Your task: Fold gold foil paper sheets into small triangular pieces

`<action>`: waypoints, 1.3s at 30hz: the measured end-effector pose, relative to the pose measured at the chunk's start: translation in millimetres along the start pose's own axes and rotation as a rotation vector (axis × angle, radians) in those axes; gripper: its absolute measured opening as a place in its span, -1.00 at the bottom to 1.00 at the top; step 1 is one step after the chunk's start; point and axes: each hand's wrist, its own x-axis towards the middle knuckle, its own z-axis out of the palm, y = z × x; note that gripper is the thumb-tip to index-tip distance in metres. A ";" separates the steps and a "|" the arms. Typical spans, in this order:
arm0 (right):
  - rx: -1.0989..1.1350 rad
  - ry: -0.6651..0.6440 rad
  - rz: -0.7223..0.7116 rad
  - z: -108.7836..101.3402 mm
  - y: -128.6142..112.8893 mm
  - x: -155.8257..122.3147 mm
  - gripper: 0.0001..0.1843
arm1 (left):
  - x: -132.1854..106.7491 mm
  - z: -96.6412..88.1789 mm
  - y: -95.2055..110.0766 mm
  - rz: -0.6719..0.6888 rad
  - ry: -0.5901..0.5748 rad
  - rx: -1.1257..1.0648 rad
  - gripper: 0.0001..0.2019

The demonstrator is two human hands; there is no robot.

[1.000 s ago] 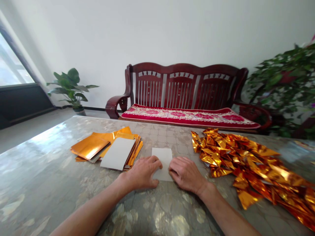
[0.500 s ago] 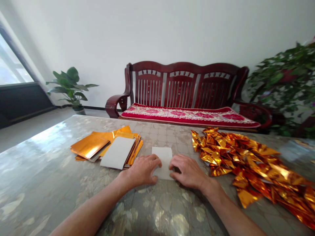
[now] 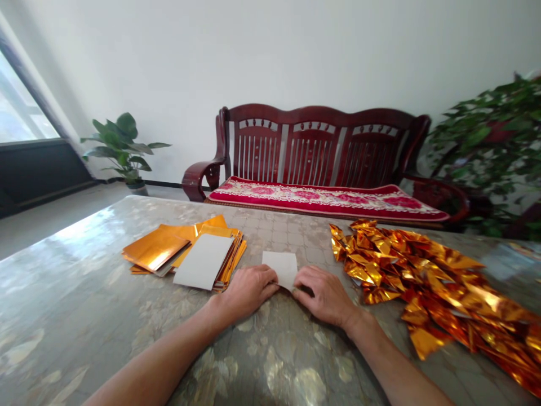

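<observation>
Leftmost from my remote seat, a window (image 3: pixel 23 107) with a dark panel below it, then a potted plant (image 3: pixel 122 141) standing on the floor past the table's far left corner. Wide stretch of the table (image 3: pixel 76 304), patterned cover showing, runs between its left edge and a loose stack of gold sheets (image 3: pixel 156 248); edges there fanned and uneven, a pale card (image 3: pixel 205 261) lying aslant on top. Stack's near right corner sits just beside the left hand (image 3: pixel 253 285), so I note little room on that flank. Left fingers and thumb drawn narrow, pinching the near left edge of a small white sheet (image 3: pixel 279 262). Sheet lies mid-table between both hands, far edge flat and straight, near edge bowed up. Right hand (image 3: pixel 323 290) has the near right edge between thumb and curled fingers, tips close, a hollow showing behind them. Beyond the table, a dark red wooden bench (image 3: pixel 315 152) bearing a floral red runner (image 3: pixel 313 195). Right of the right hand I log a strip of cover, then a heap of folded gold foil (image 3: pixel 393 265), points jutting, spreading toward the right border. Farthest right, a leafy plant (image 3: pixel 486 135).
</observation>
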 end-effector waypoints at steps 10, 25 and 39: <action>0.097 0.112 0.040 8.3 7.4 -3.1 -0.87 | 3.4 14.3 -8.7 0.019 0.075 -0.175 -0.71; -0.085 0.049 -0.011 7.1 7.6 -3.6 -0.80 | -1.3 16.2 -6.8 -0.101 0.132 -0.103 -0.73; -0.146 0.066 0.189 11.1 2.1 0.4 -0.74 | 8.6 21.0 -16.0 -0.200 0.138 -0.100 -0.71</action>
